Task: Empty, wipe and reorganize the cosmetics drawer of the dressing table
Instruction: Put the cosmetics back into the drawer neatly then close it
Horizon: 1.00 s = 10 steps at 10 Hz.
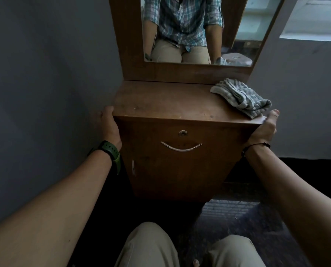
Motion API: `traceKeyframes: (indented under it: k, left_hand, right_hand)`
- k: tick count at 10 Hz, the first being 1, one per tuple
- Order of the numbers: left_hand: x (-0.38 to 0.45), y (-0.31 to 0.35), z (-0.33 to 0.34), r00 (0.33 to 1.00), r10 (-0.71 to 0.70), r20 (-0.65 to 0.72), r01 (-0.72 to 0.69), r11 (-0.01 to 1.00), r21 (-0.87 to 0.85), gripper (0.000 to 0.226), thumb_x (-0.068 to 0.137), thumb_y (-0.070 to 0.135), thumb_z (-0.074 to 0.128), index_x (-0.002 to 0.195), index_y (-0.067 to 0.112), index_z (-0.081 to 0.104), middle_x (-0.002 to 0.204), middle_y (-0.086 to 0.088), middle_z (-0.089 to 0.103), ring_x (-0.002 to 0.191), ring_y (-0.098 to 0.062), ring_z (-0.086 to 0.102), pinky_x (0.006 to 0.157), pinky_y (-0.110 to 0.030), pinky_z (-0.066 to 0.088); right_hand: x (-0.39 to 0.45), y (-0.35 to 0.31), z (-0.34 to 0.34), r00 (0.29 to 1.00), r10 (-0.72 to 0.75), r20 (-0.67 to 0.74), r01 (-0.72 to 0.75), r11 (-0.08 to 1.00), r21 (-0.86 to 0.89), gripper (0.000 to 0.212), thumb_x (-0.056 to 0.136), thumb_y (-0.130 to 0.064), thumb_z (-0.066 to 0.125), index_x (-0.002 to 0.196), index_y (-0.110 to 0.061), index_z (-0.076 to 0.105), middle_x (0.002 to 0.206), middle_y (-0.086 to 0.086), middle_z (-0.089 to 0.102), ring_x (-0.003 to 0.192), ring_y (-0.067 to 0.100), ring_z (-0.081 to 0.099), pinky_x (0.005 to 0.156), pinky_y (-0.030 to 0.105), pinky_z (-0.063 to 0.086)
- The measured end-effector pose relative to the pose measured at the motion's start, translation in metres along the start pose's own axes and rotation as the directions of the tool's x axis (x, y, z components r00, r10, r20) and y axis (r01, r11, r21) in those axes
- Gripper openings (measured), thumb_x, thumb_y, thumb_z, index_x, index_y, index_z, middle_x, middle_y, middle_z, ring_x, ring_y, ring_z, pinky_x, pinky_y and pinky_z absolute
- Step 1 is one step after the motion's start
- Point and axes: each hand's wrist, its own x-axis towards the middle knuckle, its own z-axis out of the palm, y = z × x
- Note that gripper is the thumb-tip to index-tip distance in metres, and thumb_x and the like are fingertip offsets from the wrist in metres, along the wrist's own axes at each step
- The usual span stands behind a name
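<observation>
Left hand (108,125) clamps the desk (160,101) at its front-left corner, thumb on top, fingers hidden behind the side. Drawer (182,139) shut below the front edge, contents unseen. Grey cloth (241,97) bunched at the right edge. Right hand (264,130) grips the front-right corner, fingers hidden underneath.

Dim grey walls (45,74), dark floor (247,218), perhaps a window (314,18).

Matt brown wood dressing table (166,105), shiny metal handle (181,148), woven cloth (241,97)
</observation>
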Motion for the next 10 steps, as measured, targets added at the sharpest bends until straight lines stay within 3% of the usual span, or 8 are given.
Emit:
traceKeyframes:
  k: [1, 2, 5, 6, 7, 8, 9, 10]
  left_hand:
    - [0.000, -0.002, 0.001, 1.000, 0.007, 0.023, -0.006, 0.998, -0.068, 0.018, 0.068, 0.036, 0.055, 0.083, 0.026, 0.057, 0.101, 0.002, 0.053, 0.103, -0.018, 0.051, 0.101, -0.041, 0.041]
    - [0.016, -0.008, -0.004, 0.999, -0.027, 0.046, 0.033, 0.992, -0.122, 0.023, 0.057, 0.042, 0.063, 0.076, 0.029, 0.060, 0.105, -0.001, 0.058, 0.114, -0.027, 0.054, 0.105, -0.046, 0.040]
    - [0.061, -0.039, -0.019, 0.989, -0.099, 0.108, 0.099, 0.995, 0.011, 0.055, 0.052, 0.059, 0.067, 0.095, 0.026, 0.059, 0.124, -0.010, 0.059, 0.116, -0.029, 0.056, 0.104, -0.046, 0.042]
    - [0.048, -0.022, -0.017, 0.989, -0.061, 0.134, 0.042, 0.990, 0.137, 0.034, 0.066, 0.053, 0.053, 0.088, 0.027, 0.054, 0.107, -0.002, 0.057, 0.110, -0.027, 0.054, 0.106, -0.041, 0.041]
    - [0.030, -0.004, -0.016, 0.983, 0.027, 0.183, -0.063, 0.978, 0.198, 0.013, 0.069, 0.043, 0.054, 0.078, 0.035, 0.058, 0.100, -0.002, 0.056, 0.110, -0.032, 0.054, 0.103, -0.049, 0.041]
    - [0.016, 0.016, -0.017, 0.955, 0.006, 0.297, -0.108, 0.938, 0.330, 0.010, 0.089, 0.031, 0.047, 0.093, 0.026, 0.055, 0.102, -0.003, 0.053, 0.103, -0.024, 0.051, 0.093, -0.043, 0.041]
    - [0.016, 0.033, -0.015, 0.941, -0.062, 0.333, -0.142, 0.820, 0.554, 0.033, 0.099, 0.021, 0.038, 0.126, 0.006, 0.048, 0.124, -0.014, 0.051, 0.114, -0.027, 0.049, 0.095, -0.038, 0.038]
    - [0.006, 0.048, -0.009, 0.963, -0.081, 0.259, -0.130, 0.698, 0.704, 0.038, 0.097, 0.011, 0.035, 0.132, 0.000, 0.045, 0.132, -0.022, 0.050, 0.113, -0.035, 0.051, 0.098, -0.041, 0.042]
  right_hand:
    - [0.001, 0.002, 0.002, 0.995, 0.003, 0.102, -0.010, 0.998, 0.063, 0.060, 0.083, -0.051, 0.046, 0.127, -0.011, 0.054, 0.115, -0.001, 0.059, 0.103, 0.015, 0.059, 0.093, 0.034, 0.047]
    - [0.008, 0.005, 0.001, 0.996, -0.033, 0.086, 0.018, 0.986, 0.163, 0.046, 0.073, -0.037, 0.056, 0.107, -0.008, 0.064, 0.112, 0.012, 0.065, 0.098, 0.024, 0.063, 0.085, 0.033, 0.052]
    - [0.014, 0.008, -0.003, 0.994, -0.079, 0.071, 0.064, 0.979, 0.192, 0.010, 0.078, -0.022, 0.055, 0.073, -0.017, 0.062, 0.079, 0.000, 0.061, 0.075, 0.013, 0.059, 0.076, 0.030, 0.052]
    - [0.016, 0.008, -0.001, 0.987, -0.154, 0.044, 0.148, 0.981, 0.122, 0.010, 0.072, -0.027, 0.050, 0.068, -0.020, 0.054, 0.075, -0.006, 0.054, 0.072, 0.007, 0.052, 0.072, 0.026, 0.046]
    - [0.017, 0.007, -0.003, 0.981, -0.187, 0.054, 0.187, 0.982, 0.000, 0.011, 0.071, -0.033, 0.044, 0.069, -0.024, 0.051, 0.077, -0.008, 0.052, 0.078, 0.009, 0.050, 0.077, 0.029, 0.043]
    - [0.009, -0.003, -0.008, 0.975, -0.184, 0.122, 0.204, 0.961, -0.185, 0.017, 0.076, -0.035, 0.038, 0.076, -0.024, 0.051, 0.082, -0.008, 0.051, 0.085, 0.013, 0.050, 0.082, 0.032, 0.039]
    - [0.005, -0.022, -0.017, 0.967, -0.156, 0.203, 0.244, 0.803, -0.544, 0.036, 0.095, -0.028, 0.032, 0.115, -0.005, 0.052, 0.118, 0.017, 0.053, 0.117, 0.034, 0.046, 0.098, 0.039, 0.033]
    - [-0.011, -0.045, -0.024, 0.966, -0.193, 0.172, 0.257, 0.656, -0.710, 0.041, 0.096, -0.025, 0.036, 0.130, -0.002, 0.042, 0.138, 0.026, 0.036, 0.127, 0.040, 0.034, 0.106, 0.041, 0.028]
